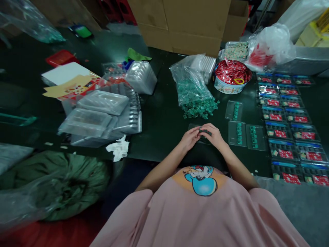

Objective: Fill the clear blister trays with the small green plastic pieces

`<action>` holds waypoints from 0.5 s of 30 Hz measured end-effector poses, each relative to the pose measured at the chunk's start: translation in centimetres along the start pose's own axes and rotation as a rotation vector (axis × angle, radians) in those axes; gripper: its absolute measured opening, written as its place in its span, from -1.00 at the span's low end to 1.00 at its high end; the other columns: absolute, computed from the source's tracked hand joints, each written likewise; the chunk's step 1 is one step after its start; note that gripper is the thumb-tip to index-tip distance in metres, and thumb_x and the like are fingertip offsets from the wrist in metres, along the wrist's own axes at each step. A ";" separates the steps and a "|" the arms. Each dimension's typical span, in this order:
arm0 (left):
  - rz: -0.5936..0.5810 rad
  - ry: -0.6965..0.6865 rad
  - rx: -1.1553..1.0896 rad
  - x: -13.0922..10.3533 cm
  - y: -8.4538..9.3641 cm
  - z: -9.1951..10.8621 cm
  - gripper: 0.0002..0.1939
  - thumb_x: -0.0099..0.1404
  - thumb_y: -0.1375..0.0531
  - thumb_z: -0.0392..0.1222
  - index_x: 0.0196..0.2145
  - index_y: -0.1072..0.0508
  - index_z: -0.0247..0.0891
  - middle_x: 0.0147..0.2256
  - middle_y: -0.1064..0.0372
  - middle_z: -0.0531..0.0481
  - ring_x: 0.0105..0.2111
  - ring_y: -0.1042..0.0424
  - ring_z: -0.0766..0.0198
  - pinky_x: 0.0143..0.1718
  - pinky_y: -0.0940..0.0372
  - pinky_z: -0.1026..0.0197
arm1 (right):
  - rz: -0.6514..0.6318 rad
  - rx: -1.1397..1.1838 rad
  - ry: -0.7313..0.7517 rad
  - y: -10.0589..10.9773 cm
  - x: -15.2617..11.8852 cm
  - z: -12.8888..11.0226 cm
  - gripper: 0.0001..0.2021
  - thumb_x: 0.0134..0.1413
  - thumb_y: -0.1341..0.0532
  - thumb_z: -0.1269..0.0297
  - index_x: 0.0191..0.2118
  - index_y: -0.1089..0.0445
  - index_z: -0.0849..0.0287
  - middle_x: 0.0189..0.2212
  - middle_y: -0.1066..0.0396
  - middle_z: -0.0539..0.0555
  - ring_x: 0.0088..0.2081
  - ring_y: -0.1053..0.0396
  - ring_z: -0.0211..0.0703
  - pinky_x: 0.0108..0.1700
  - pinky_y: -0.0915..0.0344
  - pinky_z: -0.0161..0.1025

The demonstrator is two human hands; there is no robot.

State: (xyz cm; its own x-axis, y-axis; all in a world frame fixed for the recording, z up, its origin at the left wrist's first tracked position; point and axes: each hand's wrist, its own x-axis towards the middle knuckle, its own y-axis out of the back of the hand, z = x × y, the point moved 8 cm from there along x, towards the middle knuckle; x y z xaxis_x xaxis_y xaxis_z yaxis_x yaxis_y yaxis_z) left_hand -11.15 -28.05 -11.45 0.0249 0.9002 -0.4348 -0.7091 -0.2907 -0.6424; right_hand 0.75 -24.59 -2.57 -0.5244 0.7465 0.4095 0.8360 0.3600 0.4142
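Note:
My left hand (189,139) and my right hand (215,136) meet at the table's near side, fingers closed in a pinch. Between their fingertips is a row of small dark green plastic pieces (206,131), which seems to be held by both. Beneath the hands lies a clear plastic tray (193,126), mostly covered by them. Just beyond, loose green plastic pieces (200,109) spill from a clear bag (191,84). To the right, a clear tray (232,137) holds a column of green pieces, with two similar trays beside it.
Filled trays (282,133) with blue pens and red packets line the right side. A round tin (228,87) of red packets stands behind. Stacked clear trays (102,103) and a crumpled white tissue (118,148) lie left. A cardboard box (185,24) stands at the back.

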 end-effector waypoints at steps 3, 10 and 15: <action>0.013 0.045 0.091 -1.4 1.0 -0.5 -0.72 0.04 -0.42 -0.29 -0.25 -0.56 -0.36 -0.41 -0.52 -0.06 -0.43 -0.47 0.39 -0.36 -0.32 0.35 | -0.084 -0.013 -0.011 -0.9 -1.0 -0.1 -0.86 0.21 -0.20 0.22 -0.17 -0.46 0.10 -0.24 -0.40 0.10 -0.17 -0.39 -0.14 -0.09 -0.35 -0.15; 0.060 0.115 0.185 -3.5 2.7 -1.8 -0.66 0.00 -0.44 -0.30 -0.22 -0.57 -0.39 -0.39 -0.54 -0.10 -0.41 -0.47 0.38 -0.29 -0.34 0.31 | -0.092 -0.011 -0.090 -2.8 -3.1 0.7 -0.91 0.14 -0.26 0.24 -0.28 -0.43 0.13 -0.33 -0.35 0.05 -0.24 -0.35 -0.16 -0.16 -0.33 -0.19; 0.082 0.107 0.131 -3.1 2.5 -1.7 -0.68 -0.01 -0.44 -0.32 -0.24 -0.58 -0.38 -0.40 -0.53 -0.07 -0.41 -0.46 0.41 -0.30 -0.33 0.34 | -0.011 -0.024 -0.045 -2.5 -3.1 0.3 -0.93 0.17 -0.23 0.27 -0.24 -0.42 0.12 -0.29 -0.38 0.08 -0.19 -0.35 -0.13 -0.11 -0.33 -0.15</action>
State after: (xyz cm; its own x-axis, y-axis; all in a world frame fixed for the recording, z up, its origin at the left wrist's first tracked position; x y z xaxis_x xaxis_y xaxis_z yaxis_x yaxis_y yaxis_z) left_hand -11.82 -32.14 -12.76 0.0332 0.8339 -0.5510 -0.7976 -0.3101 -0.5173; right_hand 0.32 -27.62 -5.07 -0.5251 0.7671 0.3684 0.8260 0.3553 0.4376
